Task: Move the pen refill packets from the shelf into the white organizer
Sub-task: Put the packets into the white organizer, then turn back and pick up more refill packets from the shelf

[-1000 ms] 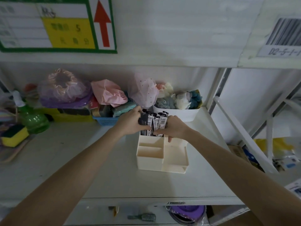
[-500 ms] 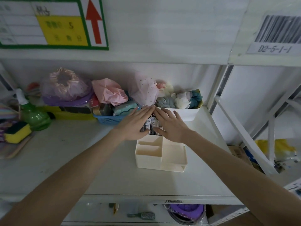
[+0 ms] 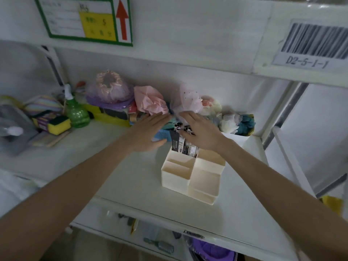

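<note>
White organizer (image 3: pixel 190 178): on the shelf (image 3: pixel 131 178), right of centre, stepped compartments; front ones show nothing inside.

Pen refill packets (image 3: pixel 183 146): black-and-white bundle, upright in the organizer's rear left compartment, tops above the rim. Same compartment as half a second ago; more of the bundle on view now between the two hands.

Left hand (image 3: pixel 150 131): flat, fingers straight and together, gripping nothing. Just left of the packets, over a blue basket (image 3: pixel 162 135); contact with the packets not clear. Half a second ago pressed in closer to the bundle; one second ago curled around it.

Right hand (image 3: pixel 200 132): likewise spread flat, palm down, gripping nothing. Over the tops of the packets, hiding their right side; whether touching cannot be told. One second ago wrapped around the bundle from the right.

Back row of shelf, left to right: green spray bottle (image 3: pixel 75 112), yellow sponge (image 3: pixel 59 125), purple frilled cap (image 3: pixel 111 89), pink cloth (image 3: pixel 150 100), white tub of bath puffs (image 3: pixel 235 127).

Upper shelf edge: green-bordered label with red arrow (image 3: pixel 122 19), barcode tag (image 3: pixel 316 42) marked D2-5-1-1.

View itself shifted since earlier: shelf now seen at a slant, more of the left side on show.
</note>
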